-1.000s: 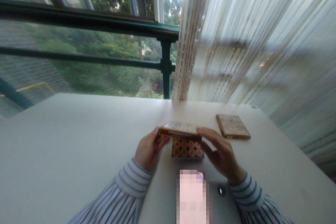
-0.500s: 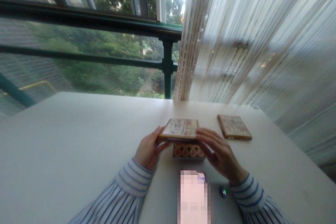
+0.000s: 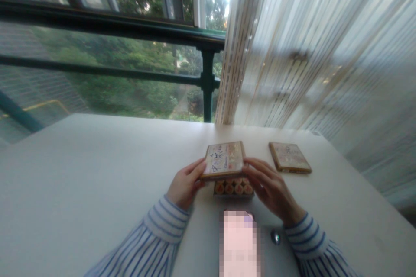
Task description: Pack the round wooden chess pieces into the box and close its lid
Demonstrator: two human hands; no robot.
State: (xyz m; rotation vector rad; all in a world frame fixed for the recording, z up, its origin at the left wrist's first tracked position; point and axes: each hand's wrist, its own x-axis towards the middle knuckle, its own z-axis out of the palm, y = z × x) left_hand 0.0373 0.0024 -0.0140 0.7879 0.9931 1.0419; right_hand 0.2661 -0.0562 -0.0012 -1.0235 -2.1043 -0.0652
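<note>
Between my hands is a flat, thin Chinese chess box (image 3: 225, 158), with black Chinese characters and a reddish picture on its pale top; I cannot tell if it is a whole box or only a lid. My left hand (image 3: 186, 183) grips its left side, thumb on top. At the right edge, the fingers of my right hand (image 3: 271, 188) press against it. Under its near edge, partly hidden, an open tray of round chess pieces (image 3: 229, 188) with red markings rests on the table.
A similar flat box (image 3: 290, 157) lies on the white table (image 3: 97, 181) to the right. Near my right wrist is a small shiny dark object (image 3: 275, 237). A blurred-out patch covers something at the front. Beyond the table are a green railing (image 3: 208, 73) and a string curtain (image 3: 276, 52).
The held box has tilted so more of its top faces me, its far edge rising slightly. My left thumb has come onto the top. The tray and the other box stay put.
</note>
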